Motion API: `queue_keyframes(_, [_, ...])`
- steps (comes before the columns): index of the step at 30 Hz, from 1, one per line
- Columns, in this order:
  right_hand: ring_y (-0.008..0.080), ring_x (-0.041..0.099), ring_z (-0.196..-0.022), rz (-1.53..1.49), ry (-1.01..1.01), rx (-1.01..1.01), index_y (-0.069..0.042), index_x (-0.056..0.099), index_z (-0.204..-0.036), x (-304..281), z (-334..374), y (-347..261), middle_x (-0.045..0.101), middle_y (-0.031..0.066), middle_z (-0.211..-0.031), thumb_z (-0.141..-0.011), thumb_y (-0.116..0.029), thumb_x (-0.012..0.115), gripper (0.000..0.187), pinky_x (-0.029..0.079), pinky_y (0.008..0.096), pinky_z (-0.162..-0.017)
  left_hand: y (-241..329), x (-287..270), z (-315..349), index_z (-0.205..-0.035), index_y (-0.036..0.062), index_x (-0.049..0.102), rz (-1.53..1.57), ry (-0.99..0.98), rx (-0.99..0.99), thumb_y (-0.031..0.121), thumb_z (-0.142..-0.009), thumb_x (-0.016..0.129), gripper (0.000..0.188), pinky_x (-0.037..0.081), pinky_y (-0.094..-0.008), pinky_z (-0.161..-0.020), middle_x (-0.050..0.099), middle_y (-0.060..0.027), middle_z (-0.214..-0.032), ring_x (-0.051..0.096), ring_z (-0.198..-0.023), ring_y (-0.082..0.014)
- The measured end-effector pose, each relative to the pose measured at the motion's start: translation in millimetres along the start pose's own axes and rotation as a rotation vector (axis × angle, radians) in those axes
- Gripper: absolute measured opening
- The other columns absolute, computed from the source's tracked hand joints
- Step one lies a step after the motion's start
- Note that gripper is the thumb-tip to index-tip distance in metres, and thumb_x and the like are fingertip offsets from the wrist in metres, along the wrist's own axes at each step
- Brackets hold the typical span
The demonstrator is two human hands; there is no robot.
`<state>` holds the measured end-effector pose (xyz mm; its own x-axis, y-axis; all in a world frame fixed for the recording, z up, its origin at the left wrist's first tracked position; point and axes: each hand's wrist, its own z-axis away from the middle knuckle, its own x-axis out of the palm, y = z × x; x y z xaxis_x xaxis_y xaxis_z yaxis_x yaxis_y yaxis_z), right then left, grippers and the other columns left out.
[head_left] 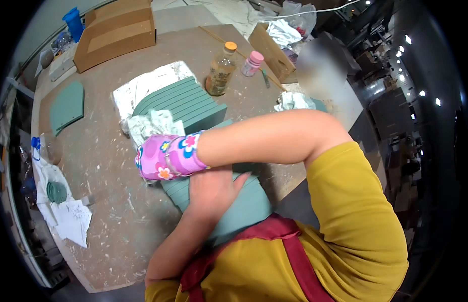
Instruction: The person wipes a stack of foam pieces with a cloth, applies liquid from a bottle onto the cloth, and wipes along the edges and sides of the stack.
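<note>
My left hand [212, 190] is bare and lies flat on a stack of pale green panels [246, 204] against my body. Its thumb is spread to the right; its fingertips are hidden under my right arm. My right arm crosses over it, and a purple flowered covering [173, 157] wraps the wrist and hand. The fingers of my right hand [149, 160] are hidden in it, so their hold does not show. A crumpled whitish cloth [156, 126] lies just beyond that hand. Behind it, a second stack of green panels [178, 103] rests on a white pad [148, 80].
Single green panel [68, 106] lies at left. Toward the back stand an orange-capped bottle [221, 70], a pink-lidded jar [252, 64], a cardboard box [118, 38] and a wooden box [271, 53]. Papers [73, 221] and a clear blue-capped bottle [49, 150] lie along the left edge.
</note>
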<state>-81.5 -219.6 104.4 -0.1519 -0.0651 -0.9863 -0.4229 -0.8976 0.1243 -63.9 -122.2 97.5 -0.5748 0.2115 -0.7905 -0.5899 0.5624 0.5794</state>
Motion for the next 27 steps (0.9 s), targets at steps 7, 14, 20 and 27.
queue_keyframes(7, [0.0211,0.052,-0.12,-0.634,-0.314,0.039,-0.012,0.053,-0.129,-64.7,63.8,83.7,0.053,0.0123,-0.131,-0.089,-0.015,0.054,0.041,0.039,0.0344,-0.103,3.9,0.5,-6.0,-0.133,-0.003,0.041,-0.168,0.117,0.035,0.051,-0.079,0.063,0.08,0.023,-0.0484,-0.11,0.038,-0.0212,-0.139,0.033,-0.13,-0.0342])
queue_keyframes(14, [0.0288,0.065,-0.084,-0.011,-0.048,0.09,-0.009,0.063,-0.103,37.3,33.8,36.1,0.064,0.0131,-0.091,-0.081,-0.011,0.057,0.023,0.053,0.0414,-0.073,1.5,-0.7,-2.1,-0.128,-0.0037,0.048,0.006,-0.013,-0.004,0.046,-0.079,0.065,0.072,0.028,-0.0474,-0.106,0.051,-0.0205,-0.125,0.041,-0.124,-0.0332])
queue_keyframes(20, [0.028,0.067,-0.074,-0.741,-0.126,0.164,-0.006,0.064,-0.104,-52.0,9.2,38.3,0.066,0.0142,-0.084,-0.078,-0.013,0.061,0.027,0.053,0.0384,-0.067,-6.7,-3.4,9.7,-0.127,-0.004,0.048,-0.08,0.199,0.082,0.046,-0.079,0.064,0.071,0.027,-0.0454,-0.108,0.047,-0.0219,-0.131,0.04,-0.125,-0.0321])
queue_keyframes(27, [0.0191,0.063,-0.083,-0.567,0.068,0.402,0.002,0.059,-0.112,-57.5,90.2,104.7,0.065,0.0132,-0.098,-0.085,-0.011,0.058,0.03,0.052,0.0325,-0.077,-22.9,-37.1,89.7,-0.136,0.0036,0.042,0.155,0.005,0.104,0.043,-0.078,0.068,0.076,0.021,-0.0493,-0.112,0.032,-0.0149,-0.147,0.025,-0.138,-0.0353])
